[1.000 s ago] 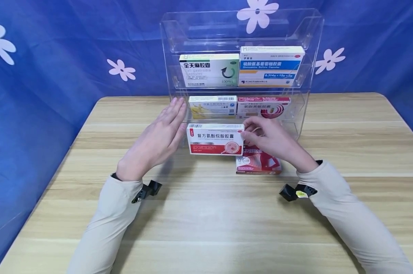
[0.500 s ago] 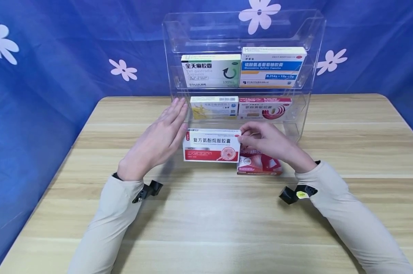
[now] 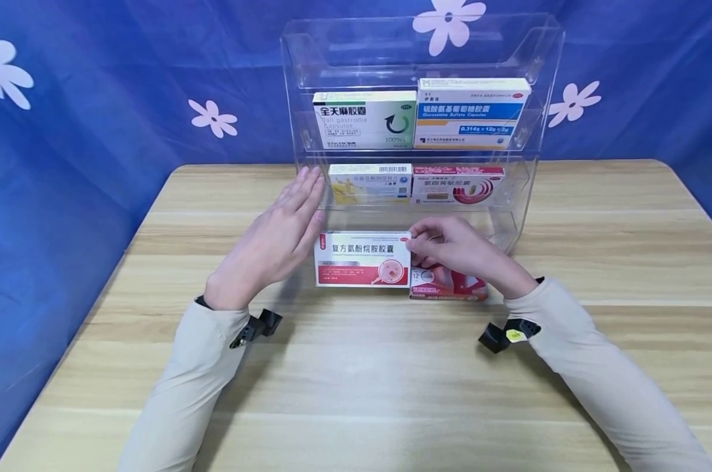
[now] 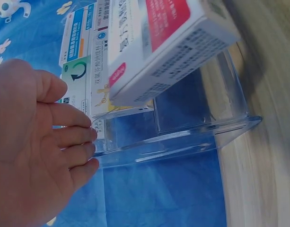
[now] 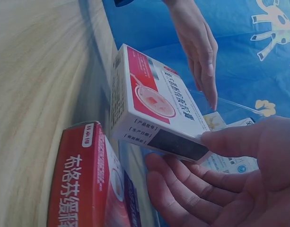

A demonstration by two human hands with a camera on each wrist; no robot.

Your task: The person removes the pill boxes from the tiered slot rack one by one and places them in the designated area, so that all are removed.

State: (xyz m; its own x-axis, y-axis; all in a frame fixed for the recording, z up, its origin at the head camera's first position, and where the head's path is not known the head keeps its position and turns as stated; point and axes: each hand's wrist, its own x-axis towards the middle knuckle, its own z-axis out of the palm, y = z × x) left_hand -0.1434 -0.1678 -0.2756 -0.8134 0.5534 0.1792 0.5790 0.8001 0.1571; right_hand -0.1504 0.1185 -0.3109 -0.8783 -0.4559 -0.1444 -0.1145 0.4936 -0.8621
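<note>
My right hand (image 3: pixel 459 248) pinches the right end of a white and red medicine box (image 3: pixel 362 262), thumb on its front, as the right wrist view shows (image 5: pixel 225 175). The box is held upright, its printed face toward me, in front of the lowest tier of a clear plastic display rack (image 3: pixel 356 155). To the left of the rack, my left hand (image 3: pixel 267 242) is held with straight fingers, thumb tip near the box's upper left corner. Partly behind my right hand, a red medicine box (image 3: pixel 447 283) stands at the lowest tier on the right.
On the rack's upper tier are a green and white box (image 3: pixel 364 121) and a blue and white box (image 3: pixel 473 115). A yellow and white box (image 3: pixel 370 185) and a pink and white box (image 3: pixel 457 186) fill the tier below. Blue cloth (image 3: pixel 126 98) hangs behind the wooden table (image 3: pixel 356 380).
My right hand has brought the white and red box lower and slightly left, toward the table, beside the red box. My left hand has stayed at the rack's left side.
</note>
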